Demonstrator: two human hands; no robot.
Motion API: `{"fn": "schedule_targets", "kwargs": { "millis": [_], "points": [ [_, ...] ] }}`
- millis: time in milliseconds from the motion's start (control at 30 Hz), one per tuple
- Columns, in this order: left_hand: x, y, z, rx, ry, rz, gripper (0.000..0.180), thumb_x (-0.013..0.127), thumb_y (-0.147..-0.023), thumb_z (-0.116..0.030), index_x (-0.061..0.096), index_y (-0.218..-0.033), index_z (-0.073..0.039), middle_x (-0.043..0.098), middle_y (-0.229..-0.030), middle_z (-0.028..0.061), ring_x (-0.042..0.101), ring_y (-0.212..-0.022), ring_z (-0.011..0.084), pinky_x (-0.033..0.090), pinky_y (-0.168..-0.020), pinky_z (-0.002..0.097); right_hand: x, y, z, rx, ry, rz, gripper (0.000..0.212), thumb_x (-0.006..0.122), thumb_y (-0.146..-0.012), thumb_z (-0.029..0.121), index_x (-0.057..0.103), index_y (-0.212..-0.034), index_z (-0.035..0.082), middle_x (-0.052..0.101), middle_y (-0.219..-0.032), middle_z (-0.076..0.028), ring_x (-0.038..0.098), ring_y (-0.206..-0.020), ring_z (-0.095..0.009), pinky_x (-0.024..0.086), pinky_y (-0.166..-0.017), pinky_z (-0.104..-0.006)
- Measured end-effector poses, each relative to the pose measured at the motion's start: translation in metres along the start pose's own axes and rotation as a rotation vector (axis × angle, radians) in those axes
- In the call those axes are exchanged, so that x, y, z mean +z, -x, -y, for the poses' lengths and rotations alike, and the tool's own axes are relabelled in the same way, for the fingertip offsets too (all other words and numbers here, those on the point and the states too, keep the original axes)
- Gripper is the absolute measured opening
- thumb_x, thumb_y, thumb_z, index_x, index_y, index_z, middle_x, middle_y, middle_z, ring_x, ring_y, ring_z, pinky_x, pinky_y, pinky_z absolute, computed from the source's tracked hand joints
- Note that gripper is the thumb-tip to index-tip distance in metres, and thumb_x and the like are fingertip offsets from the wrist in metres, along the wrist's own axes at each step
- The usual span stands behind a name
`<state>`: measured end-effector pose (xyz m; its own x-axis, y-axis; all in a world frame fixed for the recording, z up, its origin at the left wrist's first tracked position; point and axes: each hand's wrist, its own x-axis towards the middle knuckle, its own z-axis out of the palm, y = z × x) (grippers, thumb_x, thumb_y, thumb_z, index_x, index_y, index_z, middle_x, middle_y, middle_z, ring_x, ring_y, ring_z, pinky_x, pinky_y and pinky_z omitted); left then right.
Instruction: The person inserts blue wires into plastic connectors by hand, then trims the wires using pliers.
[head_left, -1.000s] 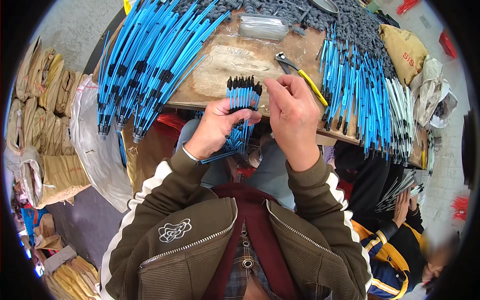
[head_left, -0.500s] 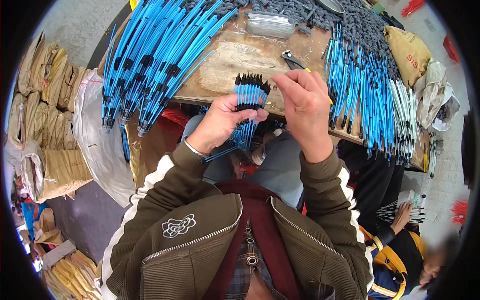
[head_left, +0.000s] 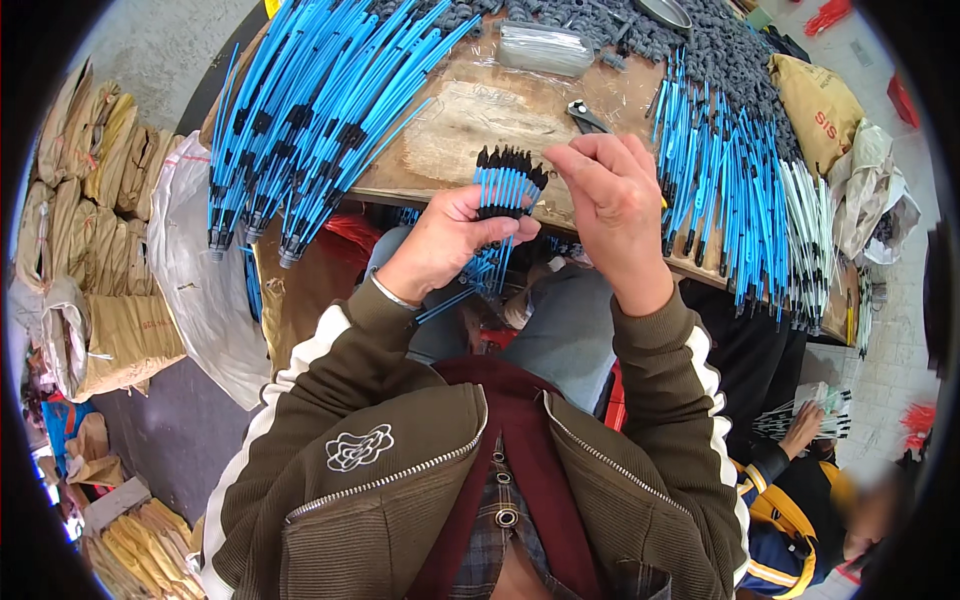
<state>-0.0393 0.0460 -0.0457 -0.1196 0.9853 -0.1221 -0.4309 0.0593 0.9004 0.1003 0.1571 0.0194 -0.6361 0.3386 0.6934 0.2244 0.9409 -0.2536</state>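
My left hand (head_left: 440,245) is closed around a bundle of thin blue plastic rods with black tips (head_left: 508,186), held upright above my lap at the table's front edge. The rods' lower ends hang down below the hand, partly hidden. Just right of the black tips is my right hand (head_left: 618,205), thumb and forefinger pinched together; anything between them is too small to make out. Behind it on the table lie pliers (head_left: 585,116) with dark jaws, their handles mostly covered by the hand.
Piles of blue rods (head_left: 310,120) lie on the wooden table (head_left: 455,130) at left, more blue rods (head_left: 715,180) and white rods (head_left: 808,230) at right. Grey coiled parts (head_left: 720,80) and a clear plastic pack (head_left: 545,50) lie behind. A co-worker's hand (head_left: 803,428) holds rods at lower right.
The view has shifted slightly. My right hand stays pinched beside the rod tips, its wrist a little further right; the left hand keeps the bundle.
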Motion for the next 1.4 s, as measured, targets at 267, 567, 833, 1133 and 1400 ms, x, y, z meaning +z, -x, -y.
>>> {"fn": "schedule_targets", "kwargs": {
  "millis": [267, 567, 833, 1133, 1400],
  "points": [
    [0.001, 0.001, -0.001, -0.017, 0.045, -0.006, 0.027, 0.052, -0.085, 0.005, 0.057, -0.111, 0.001, 0.065, -0.096, 0.0110, 0.063, -0.089, 0.0179, 0.050, -0.080, 0.0280, -0.004, -0.004, 0.004, -0.050, 0.122, 0.031, 0.024, 0.061, -0.068, -0.003, 0.066, -0.088, 0.008, 0.058, -0.080, -0.005, 0.054, -0.072, -0.023, 0.044, -0.064, -0.0325],
    [-0.001, 0.001, 0.000, -0.004, 0.033, 0.013, 0.027, 0.052, -0.086, 0.004, 0.057, -0.111, 0.000, 0.065, -0.096, 0.0109, 0.063, -0.090, 0.0183, 0.050, -0.081, 0.0285, 0.000, -0.002, 0.004, -0.005, 0.040, 0.049, 0.021, 0.062, -0.070, -0.003, 0.066, -0.088, 0.007, 0.058, -0.080, -0.006, 0.055, -0.073, -0.023, 0.045, -0.064, -0.0309],
    [-0.003, 0.002, 0.000, 0.001, 0.041, 0.033, 0.026, 0.053, -0.086, 0.004, 0.057, -0.111, 0.000, 0.065, -0.096, 0.0112, 0.063, -0.091, 0.0192, 0.050, -0.081, 0.0291, 0.007, 0.000, 0.002, 0.138, -0.258, 0.033, 0.013, 0.063, -0.077, 0.000, 0.065, -0.089, 0.003, 0.060, -0.080, -0.008, 0.058, -0.076, -0.023, 0.045, -0.066, -0.0307],
    [-0.006, 0.003, 0.000, 0.004, 0.038, 0.062, 0.026, 0.054, -0.085, 0.003, 0.058, -0.110, 0.000, 0.065, -0.096, 0.0108, 0.063, -0.091, 0.0189, 0.050, -0.081, 0.0293, 0.004, -0.005, 0.002, 0.043, -0.266, 0.060, 0.015, 0.063, -0.076, -0.001, 0.064, -0.090, 0.003, 0.060, -0.083, -0.010, 0.058, -0.076, -0.025, 0.046, -0.067, -0.0311],
    [-0.004, 0.003, -0.005, -0.013, 0.011, 0.051, 0.026, 0.054, -0.085, 0.004, 0.058, -0.110, 0.000, 0.065, -0.095, 0.0100, 0.063, -0.090, 0.0178, 0.050, -0.081, 0.0291, 0.002, -0.008, 0.002, -0.033, -0.238, 0.058, 0.019, 0.062, -0.073, -0.002, 0.064, -0.090, 0.003, 0.058, -0.081, -0.009, 0.057, -0.076, -0.027, 0.047, -0.065, -0.0338]
  ]
}}
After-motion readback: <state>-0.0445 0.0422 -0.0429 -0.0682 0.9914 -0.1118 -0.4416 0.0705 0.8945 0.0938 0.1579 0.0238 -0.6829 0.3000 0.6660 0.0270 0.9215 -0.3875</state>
